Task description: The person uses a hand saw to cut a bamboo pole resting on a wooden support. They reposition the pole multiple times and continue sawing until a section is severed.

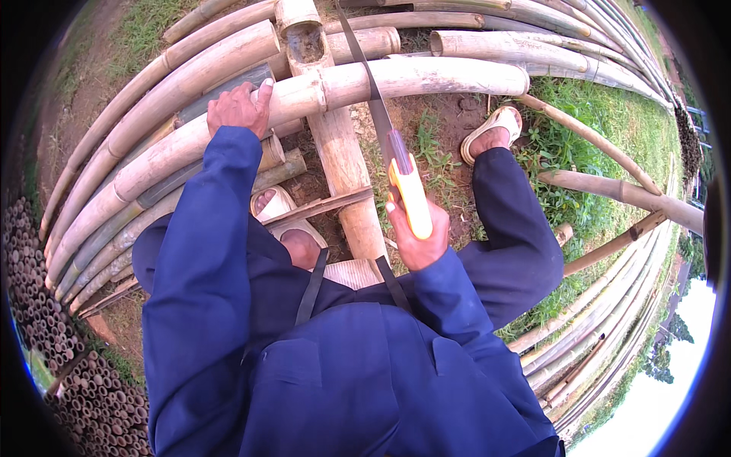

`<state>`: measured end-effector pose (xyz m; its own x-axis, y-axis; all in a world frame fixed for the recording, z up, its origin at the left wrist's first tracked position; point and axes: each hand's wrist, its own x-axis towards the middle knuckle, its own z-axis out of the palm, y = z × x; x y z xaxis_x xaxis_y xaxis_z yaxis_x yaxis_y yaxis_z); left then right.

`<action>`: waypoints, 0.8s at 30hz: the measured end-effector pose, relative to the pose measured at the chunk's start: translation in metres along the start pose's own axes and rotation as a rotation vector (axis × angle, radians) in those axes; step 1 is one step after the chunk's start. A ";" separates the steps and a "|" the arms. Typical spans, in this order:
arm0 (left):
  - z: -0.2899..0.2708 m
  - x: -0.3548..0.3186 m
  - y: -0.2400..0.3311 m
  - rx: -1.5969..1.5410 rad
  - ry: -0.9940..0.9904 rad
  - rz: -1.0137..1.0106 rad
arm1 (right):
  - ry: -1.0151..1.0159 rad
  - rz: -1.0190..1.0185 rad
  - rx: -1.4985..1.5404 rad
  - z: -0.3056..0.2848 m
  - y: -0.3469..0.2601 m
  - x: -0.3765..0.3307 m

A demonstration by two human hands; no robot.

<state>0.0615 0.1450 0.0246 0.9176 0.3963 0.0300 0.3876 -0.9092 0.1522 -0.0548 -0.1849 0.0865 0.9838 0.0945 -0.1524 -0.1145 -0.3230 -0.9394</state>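
A thick pale bamboo pole lies crosswise in front of me, over an upright-running bamboo support. My left hand presses on top of this pole, left of the support, fingers resting over it. In my right hand is a handsaw, gripped by its yellow and white handle. The saw's long dark blade points away from me and crosses the pole right of the support. Whether its teeth have entered the bamboo I cannot tell.
Several bamboo poles lie at the left, with more at the far right. Stacked cut ends fill the lower left. A split bamboo strip lies across the support. My sandalled feet flank the support; leaning poles stand right.
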 end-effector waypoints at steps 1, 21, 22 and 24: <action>0.001 0.000 -0.003 0.042 0.012 -0.003 | -0.018 0.017 0.011 -0.013 -0.005 -0.035; -0.006 0.006 0.005 0.079 -0.110 -0.077 | -0.038 0.029 -0.072 -0.024 -0.018 -0.036; -0.003 0.002 0.004 0.072 -0.102 -0.062 | -0.031 0.022 -0.050 -0.008 -0.012 0.003; 0.003 0.012 0.011 0.044 -0.053 -0.010 | 0.060 -0.120 0.001 0.017 -0.006 0.068</action>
<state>0.0769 0.1392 0.0235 0.9165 0.3994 -0.0243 0.3995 -0.9103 0.1084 0.0103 -0.1606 0.0769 0.9969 0.0760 -0.0205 0.0042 -0.3118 -0.9501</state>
